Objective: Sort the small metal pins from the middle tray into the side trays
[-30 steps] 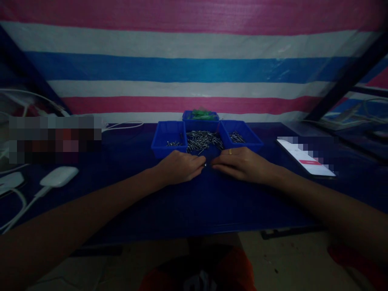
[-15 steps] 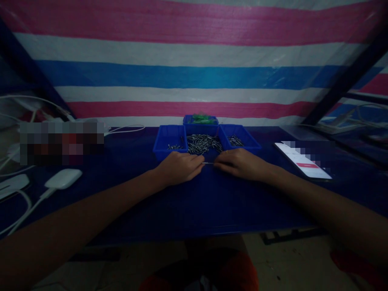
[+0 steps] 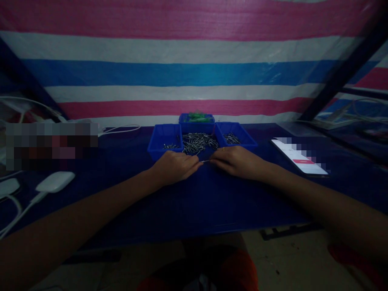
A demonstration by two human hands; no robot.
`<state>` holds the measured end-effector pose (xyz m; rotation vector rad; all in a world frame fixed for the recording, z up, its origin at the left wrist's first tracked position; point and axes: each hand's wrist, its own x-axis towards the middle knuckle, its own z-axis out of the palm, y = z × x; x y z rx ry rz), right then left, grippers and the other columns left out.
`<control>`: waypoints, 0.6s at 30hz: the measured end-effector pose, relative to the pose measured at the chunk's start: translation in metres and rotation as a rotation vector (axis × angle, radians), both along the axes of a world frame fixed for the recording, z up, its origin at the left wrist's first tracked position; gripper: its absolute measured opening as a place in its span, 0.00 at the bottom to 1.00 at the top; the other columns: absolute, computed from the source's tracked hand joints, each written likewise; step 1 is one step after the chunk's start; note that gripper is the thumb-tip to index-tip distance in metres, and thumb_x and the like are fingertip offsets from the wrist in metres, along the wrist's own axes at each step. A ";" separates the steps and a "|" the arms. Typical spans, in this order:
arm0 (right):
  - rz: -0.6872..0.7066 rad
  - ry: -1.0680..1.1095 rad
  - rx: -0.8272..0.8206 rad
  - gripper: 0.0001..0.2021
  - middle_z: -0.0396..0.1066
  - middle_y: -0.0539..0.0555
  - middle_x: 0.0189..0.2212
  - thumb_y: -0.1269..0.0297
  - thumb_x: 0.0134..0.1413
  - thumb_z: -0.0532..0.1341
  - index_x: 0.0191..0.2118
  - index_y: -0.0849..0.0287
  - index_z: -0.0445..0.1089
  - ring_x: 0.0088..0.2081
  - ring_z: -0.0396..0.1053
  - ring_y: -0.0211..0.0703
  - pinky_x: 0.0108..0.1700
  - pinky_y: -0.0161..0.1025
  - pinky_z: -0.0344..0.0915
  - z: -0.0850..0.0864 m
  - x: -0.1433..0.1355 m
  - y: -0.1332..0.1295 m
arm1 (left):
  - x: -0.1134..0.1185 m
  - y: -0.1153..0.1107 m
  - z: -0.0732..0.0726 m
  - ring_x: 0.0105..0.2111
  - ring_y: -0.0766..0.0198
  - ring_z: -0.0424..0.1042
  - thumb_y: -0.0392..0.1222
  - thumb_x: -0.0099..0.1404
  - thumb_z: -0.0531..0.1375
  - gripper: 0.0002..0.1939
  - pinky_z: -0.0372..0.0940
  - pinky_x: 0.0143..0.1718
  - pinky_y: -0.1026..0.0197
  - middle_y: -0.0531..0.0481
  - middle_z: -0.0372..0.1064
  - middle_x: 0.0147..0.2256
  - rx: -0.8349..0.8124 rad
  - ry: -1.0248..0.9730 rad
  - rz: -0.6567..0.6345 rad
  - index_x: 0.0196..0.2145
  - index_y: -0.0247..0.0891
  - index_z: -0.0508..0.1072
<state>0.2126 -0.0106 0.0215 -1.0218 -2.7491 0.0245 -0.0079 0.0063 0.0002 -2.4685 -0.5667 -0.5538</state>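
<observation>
My left hand [image 3: 176, 166] and my right hand [image 3: 235, 161] face each other low over the blue table, fingertips closed. A thin, silvery metal pin [image 3: 205, 161] spans the small gap between them, one end pinched in each hand. Just behind my fingers lies a loose pile of small metal pins [image 3: 198, 142]. The left blue bin [image 3: 152, 146] holds a few similar pieces, and the right blue bin [image 3: 247, 140] holds several more. The exact kind of the pieces is too small and dim to tell.
A back blue bin [image 3: 197, 128] contains green material [image 3: 197, 117]. To the right lies a phone [image 3: 298, 159] with its screen lit. On the left are a white charger [image 3: 56, 182] and white cables [image 3: 21, 220]. A striped sheet [image 3: 188, 74] hangs behind the table [image 3: 182, 210].
The whole view has shifted slightly, so things sit a little further left. Both hands keep hold of the pin, which now appears slightly tilted and with less of it showing.
</observation>
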 end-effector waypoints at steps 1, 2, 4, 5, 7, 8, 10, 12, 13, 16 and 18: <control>-0.014 0.009 0.012 0.12 0.67 0.54 0.28 0.64 0.59 0.47 0.34 0.62 0.66 0.29 0.64 0.37 0.33 0.35 0.58 0.001 0.000 0.000 | 0.000 0.000 0.000 0.17 0.70 0.64 0.43 0.68 0.44 0.19 0.51 0.17 0.66 0.54 0.64 0.17 0.003 0.005 0.003 0.24 0.35 0.66; -0.025 0.016 0.020 0.13 0.67 0.54 0.28 0.63 0.59 0.47 0.34 0.62 0.66 0.29 0.64 0.37 0.33 0.35 0.57 0.002 0.000 0.000 | 0.000 0.001 -0.001 0.17 0.70 0.64 0.43 0.68 0.43 0.19 0.51 0.17 0.66 0.54 0.64 0.17 0.000 0.011 0.008 0.24 0.35 0.66; -0.041 0.022 0.032 0.13 0.67 0.53 0.27 0.63 0.59 0.47 0.32 0.62 0.65 0.28 0.63 0.37 0.32 0.35 0.56 0.003 0.000 0.000 | 0.001 0.001 -0.002 0.17 0.69 0.64 0.43 0.68 0.43 0.19 0.52 0.18 0.66 0.53 0.65 0.18 -0.023 0.026 0.019 0.25 0.35 0.66; -0.045 0.021 0.034 0.13 0.66 0.53 0.26 0.62 0.59 0.47 0.32 0.61 0.64 0.27 0.62 0.36 0.31 0.35 0.56 0.003 0.000 -0.001 | 0.001 0.001 -0.002 0.18 0.69 0.65 0.43 0.68 0.43 0.19 0.52 0.18 0.65 0.53 0.65 0.18 -0.042 0.035 0.021 0.26 0.35 0.66; -0.053 0.020 0.040 0.13 0.65 0.51 0.25 0.62 0.60 0.46 0.31 0.61 0.63 0.25 0.61 0.36 0.30 0.35 0.55 0.004 -0.001 -0.001 | 0.002 0.000 -0.002 0.19 0.69 0.65 0.42 0.68 0.43 0.18 0.52 0.18 0.65 0.52 0.66 0.19 -0.084 0.051 0.019 0.27 0.34 0.66; -0.056 0.018 0.041 0.13 0.64 0.51 0.24 0.61 0.60 0.46 0.30 0.61 0.62 0.25 0.61 0.35 0.29 0.35 0.54 0.004 -0.001 -0.002 | 0.002 0.000 -0.001 0.19 0.69 0.65 0.41 0.67 0.43 0.18 0.52 0.18 0.65 0.52 0.66 0.20 -0.101 0.054 0.016 0.27 0.34 0.66; -0.063 0.012 0.036 0.13 0.64 0.51 0.23 0.61 0.60 0.45 0.30 0.60 0.62 0.24 0.60 0.35 0.28 0.35 0.53 0.004 -0.001 -0.002 | 0.002 -0.001 0.000 0.19 0.69 0.65 0.40 0.67 0.43 0.17 0.52 0.18 0.66 0.53 0.66 0.20 -0.130 0.055 0.014 0.27 0.34 0.66; -0.066 0.004 0.027 0.13 0.63 0.50 0.22 0.61 0.60 0.45 0.30 0.60 0.61 0.23 0.59 0.35 0.27 0.35 0.52 0.004 -0.001 -0.002 | 0.002 -0.001 0.000 0.19 0.70 0.65 0.39 0.66 0.43 0.16 0.53 0.19 0.66 0.53 0.66 0.20 -0.149 0.053 0.021 0.27 0.34 0.65; -0.066 -0.001 0.020 0.13 0.63 0.50 0.22 0.61 0.60 0.45 0.31 0.60 0.61 0.22 0.58 0.35 0.27 0.35 0.52 0.004 -0.001 -0.002 | 0.002 -0.001 0.000 0.20 0.70 0.66 0.39 0.66 0.43 0.15 0.53 0.20 0.66 0.53 0.66 0.20 -0.155 0.053 0.024 0.27 0.34 0.65; -0.057 -0.012 -0.003 0.13 0.63 0.51 0.22 0.61 0.60 0.45 0.31 0.61 0.62 0.22 0.58 0.35 0.27 0.35 0.53 0.003 0.000 -0.002 | 0.001 0.000 -0.001 0.21 0.70 0.67 0.39 0.65 0.44 0.14 0.54 0.21 0.66 0.54 0.66 0.22 -0.161 0.046 0.027 0.27 0.35 0.65; -0.035 -0.013 -0.016 0.12 0.65 0.52 0.24 0.63 0.59 0.46 0.31 0.61 0.63 0.25 0.60 0.35 0.29 0.35 0.54 0.002 0.000 0.000 | 0.001 0.000 -0.002 0.22 0.70 0.67 0.40 0.65 0.45 0.13 0.55 0.22 0.66 0.54 0.67 0.23 -0.156 0.039 0.023 0.28 0.35 0.65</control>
